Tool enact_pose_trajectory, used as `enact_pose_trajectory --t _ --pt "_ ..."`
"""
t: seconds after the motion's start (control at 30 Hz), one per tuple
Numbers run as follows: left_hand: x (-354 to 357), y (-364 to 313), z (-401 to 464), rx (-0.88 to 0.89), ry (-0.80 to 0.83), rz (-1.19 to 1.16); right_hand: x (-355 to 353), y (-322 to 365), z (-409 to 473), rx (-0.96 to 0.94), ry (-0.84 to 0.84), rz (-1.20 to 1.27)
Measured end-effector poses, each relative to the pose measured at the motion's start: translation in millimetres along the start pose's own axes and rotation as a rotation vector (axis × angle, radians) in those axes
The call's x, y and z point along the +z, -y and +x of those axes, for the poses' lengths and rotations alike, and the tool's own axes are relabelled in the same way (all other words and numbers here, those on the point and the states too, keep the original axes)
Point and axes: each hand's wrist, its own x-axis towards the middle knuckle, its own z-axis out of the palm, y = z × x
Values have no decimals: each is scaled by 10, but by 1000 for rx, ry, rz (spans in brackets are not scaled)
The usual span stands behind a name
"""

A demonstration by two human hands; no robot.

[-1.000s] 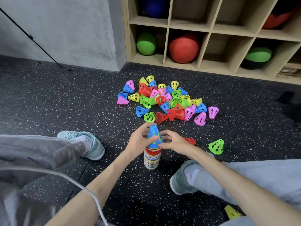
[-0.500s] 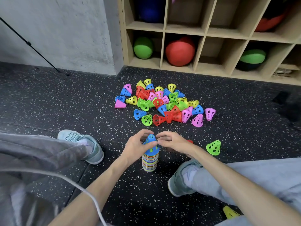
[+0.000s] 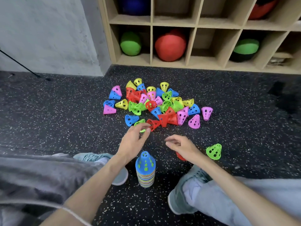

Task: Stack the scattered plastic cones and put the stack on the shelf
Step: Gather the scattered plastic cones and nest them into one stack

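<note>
One stack of cones stands on the floor, with one blue cone on top; the number of cones inside it cannot be counted from the thin coloured rims. One big pile of loose cones lies near the shelf, about forty pieces in pink, blue, red, yellow and green, too tangled for an exact number. One green cone lies apart, and one red cone is partly hidden. Two hands are visible, the left hand and the right hand. Two shoes show. In the shelf there are two green balls, two red balls and one blue ball.
</note>
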Motion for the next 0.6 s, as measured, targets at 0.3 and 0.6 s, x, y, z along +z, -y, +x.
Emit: enact_pose_trajectory --t 0.3,0.6 --pt "335 361 597 -3 198 132 -67 -705 291 124 -109 -97" --pt "823 609 919 -28 509 285 -312 -981 483 130 -224 -225"
